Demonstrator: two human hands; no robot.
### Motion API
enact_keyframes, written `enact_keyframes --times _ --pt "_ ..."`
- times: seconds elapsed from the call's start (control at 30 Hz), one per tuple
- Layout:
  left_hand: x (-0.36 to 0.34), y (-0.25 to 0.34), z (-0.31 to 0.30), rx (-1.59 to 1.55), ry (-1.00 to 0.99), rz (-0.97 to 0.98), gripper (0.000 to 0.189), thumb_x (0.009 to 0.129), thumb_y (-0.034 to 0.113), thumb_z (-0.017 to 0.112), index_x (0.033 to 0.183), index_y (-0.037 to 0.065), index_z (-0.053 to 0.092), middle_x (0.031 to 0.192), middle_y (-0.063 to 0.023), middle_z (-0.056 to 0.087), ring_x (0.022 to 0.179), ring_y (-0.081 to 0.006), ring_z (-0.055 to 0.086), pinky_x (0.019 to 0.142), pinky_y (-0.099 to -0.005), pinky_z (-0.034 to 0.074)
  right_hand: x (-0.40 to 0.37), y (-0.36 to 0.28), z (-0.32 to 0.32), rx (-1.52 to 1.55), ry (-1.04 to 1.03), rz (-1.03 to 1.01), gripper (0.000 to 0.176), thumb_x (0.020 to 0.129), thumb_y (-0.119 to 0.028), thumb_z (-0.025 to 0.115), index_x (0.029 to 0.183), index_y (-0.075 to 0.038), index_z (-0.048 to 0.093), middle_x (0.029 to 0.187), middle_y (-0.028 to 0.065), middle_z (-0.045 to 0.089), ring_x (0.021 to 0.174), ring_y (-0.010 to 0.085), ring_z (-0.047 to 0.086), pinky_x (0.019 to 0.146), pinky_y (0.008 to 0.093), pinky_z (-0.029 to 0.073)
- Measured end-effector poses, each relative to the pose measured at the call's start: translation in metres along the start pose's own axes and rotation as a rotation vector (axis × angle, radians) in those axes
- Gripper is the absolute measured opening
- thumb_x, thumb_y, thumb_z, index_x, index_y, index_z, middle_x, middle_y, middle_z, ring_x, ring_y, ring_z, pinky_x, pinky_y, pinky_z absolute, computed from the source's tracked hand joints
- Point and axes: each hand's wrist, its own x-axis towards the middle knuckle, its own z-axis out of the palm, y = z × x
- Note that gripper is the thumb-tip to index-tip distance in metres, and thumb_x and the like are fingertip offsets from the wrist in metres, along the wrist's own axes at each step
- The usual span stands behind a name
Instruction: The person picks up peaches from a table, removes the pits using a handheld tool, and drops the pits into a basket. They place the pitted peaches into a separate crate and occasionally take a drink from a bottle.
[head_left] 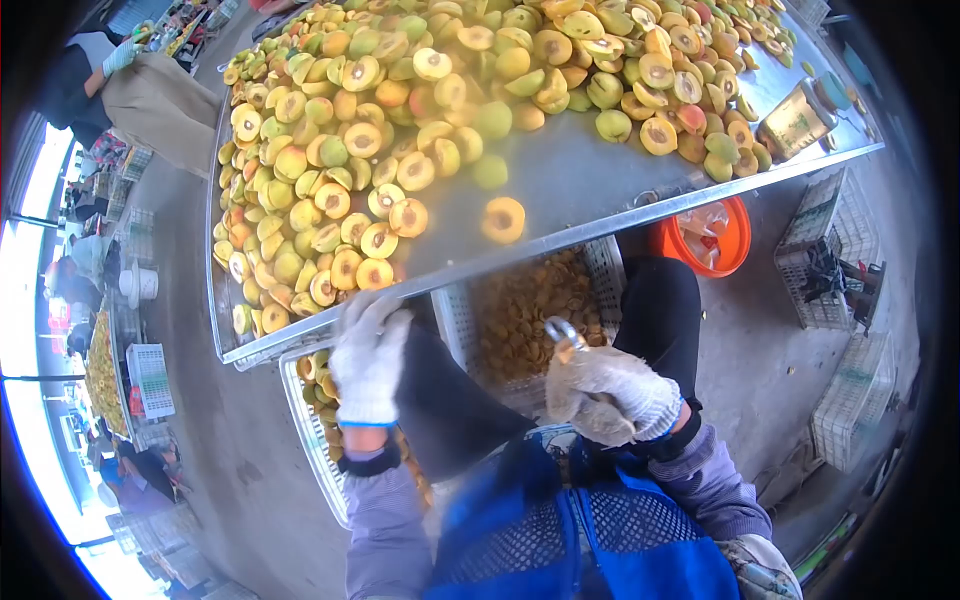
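From where I watch, the jar point(797, 122) stands tilted in view near the right end of the metal surface point(570, 185), beside the halved fruit point(365, 140). The surface's raised rim runs between that heap and my knees, with my left hand point(370, 360) right at it; a crate's wall rises just under it. One fruit half point(503, 219) lies a little apart from the heap, close to the rim.

My right hand point(612, 395) has its fingers closed round a small metal tool point(566, 333), whose looped end points up over the middle crate point(457, 325). My left hand's fingers reach up toward the nearest fruit; they are blurred, and I cannot tell whether they are apart or hold anything.

The middle crate, between my legs, holds brownish pieces point(535, 310), too small for me to name surely. The left crate point(298, 405), partly under my left arm, holds more fruit. An orange bucket point(738, 235) under the surface's right part has clear plastic inside. Farther right, pale crates point(815, 250) stand on the grey floor point(735, 370), one with dark things on it.

The surface carries fruit across most of its far and left parts. At upper left a person point(160, 100) in pale trousers stands beside it, a gloved hand showing; farther left are more people, crates and another fruit heap point(103, 375).
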Motion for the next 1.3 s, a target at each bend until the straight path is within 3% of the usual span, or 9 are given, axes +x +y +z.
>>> enact_keyframes --times 0.1,0.2,0.3,0.57,0.7,0.83,0.97,1.13,1.3 --pt "0.040 0.050 0.040 -0.462 -0.209 -0.095 0.041 0.086 0.021 0.067 0.122 0.003 0.062 0.133 -0.0148 0.055 0.120 -0.0296 0.055 0.101 -0.0330 0.043 0.007 -0.016 0.017 -0.076 0.022 0.168 0.036 0.095 -0.030 0.057 0.085 0.003 0.065 0.053 0.0041 0.052 0.036 0.0104 0.045 0.035 0.0227 0.036" --pt "0.093 0.077 0.106 0.037 0.044 -0.032 0.056 0.080 0.031 0.072 0.129 0.006 0.058 0.134 -0.0186 0.055 0.113 -0.0352 0.061 0.097 -0.0391 0.048 0.005 -0.025 0.018 -0.141 0.075 0.217 0.032 0.095 -0.035 0.059 0.088 -0.004 0.062 0.057 0.0005 0.052 0.042 0.0082 0.046 0.038 0.0218 0.035" --pt "0.131 0.094 0.111 0.098 -0.528 -0.025 0.060 0.078 0.032 0.074 0.129 0.006 0.057 0.122 -0.0202 0.063 0.110 -0.0379 0.062 0.093 -0.0426 0.050 0.000 -0.032 0.018 -0.181 0.125 0.229 0.028 0.095 -0.035 0.061 0.094 -0.006 0.061 0.065 -0.0017 0.054 0.050 0.0067 0.049 0.045 0.0209 0.039" --pt "0.069 0.094 0.068 -1.392 -0.427 -0.329 0.039 0.095 0.022 0.057 0.128 0.003 0.051 0.118 -0.0110 0.062 0.103 -0.0202 0.061 0.084 -0.0336 0.051 0.010 -0.028 0.019 -0.212 0.235 0.046 0.024 0.095 -0.027 0.064 0.104 -0.005 0.059 0.086 -0.0016 0.059 0.079 0.0055 0.056 0.070 0.0213 0.047" --pt "0.044 0.088 0.075 -0.952 -0.248 0.116 0.039 0.094 0.025 0.053 0.126 0.002 0.053 0.104 -0.0114 0.064 0.092 -0.0206 0.062 0.077 -0.0317 0.051 0.017 -0.022 0.029 -0.303 0.285 -0.064 0.026 0.095 -0.029 0.064 0.104 -0.005 0.060 0.085 -0.0007 0.062 0.078 0.0073 0.059 0.069 0.0230 0.048" --pt "0.004 0.108 0.050 -1.644 -0.407 -0.280 0.056 0.099 0.047 0.050 0.129 0.001 0.053 0.118 -0.0143 0.061 0.104 -0.0236 0.061 0.092 -0.0356 0.050 0.020 -0.009 0.027 -0.578 0.341 -0.134 0.033 0.092 -0.034 0.065 0.107 -0.005 0.060 0.086 0.0063 0.067 0.079 0.0160 0.065 0.071 0.0294 0.050" --pt "-0.015 0.123 0.048 -1.476 -0.167 -0.175 0.051 0.099 0.042 0.051 0.128 0.000 0.053 0.117 -0.0143 0.062 0.102 -0.0209 0.061 0.089 -0.0341 0.051 0.015 -0.006 0.037 -0.721 0.423 -0.146 0.040 0.090 -0.039 0.066 0.111 -0.006 0.060 0.090 0.0123 0.068 0.082 0.0260 0.068 0.073 0.0372 0.051" --pt "-0.013 0.128 0.014 -1.179 -0.234 -0.130 0.034 0.099 0.022 0.055 0.124 -0.001 0.057 0.111 -0.0077 0.062 0.096 -0.0145 0.059 0.083 -0.0271 0.049 0.012 0.001 0.046 -0.349 0.393 -0.049 0.029 0.094 -0.028 0.064 0.111 -0.005 0.061 0.089 0.0056 0.067 0.073 0.0137 0.064 0.064 0.0268 0.050" --pt "-0.012 0.110 0.023 -1.982 -0.342 -0.481 0.034 0.100 0.034 0.055 0.116 0.004 0.060 0.106 -0.0033 0.060 0.093 -0.0110 0.057 0.080 -0.0262 0.049 0.011 0.007 0.060 -0.447 0.257 -0.018 0.021 0.096 -0.019 0.062 0.108 -0.003 0.058 0.068 0.0005 0.060 0.050 0.0062 0.051 0.044 0.0205 0.039"
